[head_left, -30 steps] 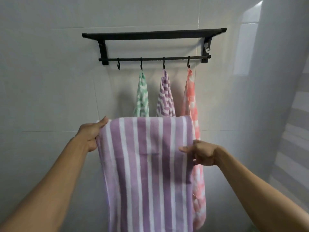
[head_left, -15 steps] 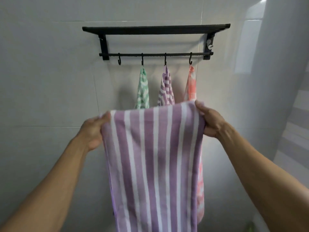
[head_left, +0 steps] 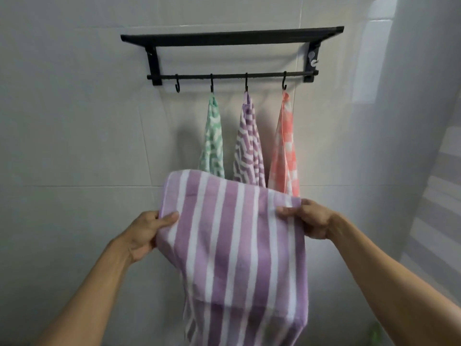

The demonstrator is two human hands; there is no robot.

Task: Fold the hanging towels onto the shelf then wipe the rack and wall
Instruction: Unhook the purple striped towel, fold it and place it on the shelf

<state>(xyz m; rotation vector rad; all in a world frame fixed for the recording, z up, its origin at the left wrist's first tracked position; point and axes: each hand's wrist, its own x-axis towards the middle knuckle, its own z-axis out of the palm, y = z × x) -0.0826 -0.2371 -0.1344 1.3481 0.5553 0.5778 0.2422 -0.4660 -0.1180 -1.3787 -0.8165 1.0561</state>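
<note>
Hands first: our left hand (head_left: 147, 234) pinches the left edge of the purple striped towel (head_left: 234, 245), our right hand (head_left: 308, 221) pinches its right corner, held midair below the rack (head_left: 232, 58). Risk as we see it: the fold looks uneven, the left side riding higher, so layers may slip and skew. Lifting to the shelf (head_left: 232, 37), the slack could snag the green towel (head_left: 212, 141), zigzag purple towel (head_left: 249, 146) or pink towel (head_left: 285, 151) off their hooks.

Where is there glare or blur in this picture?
Head view: bright glare patch on the tiled wall at upper right; motion blur softens the striped purple towel near its lower edge; soft shadows fall behind the three hanging towels; wide-angle bending at the edges.
</note>
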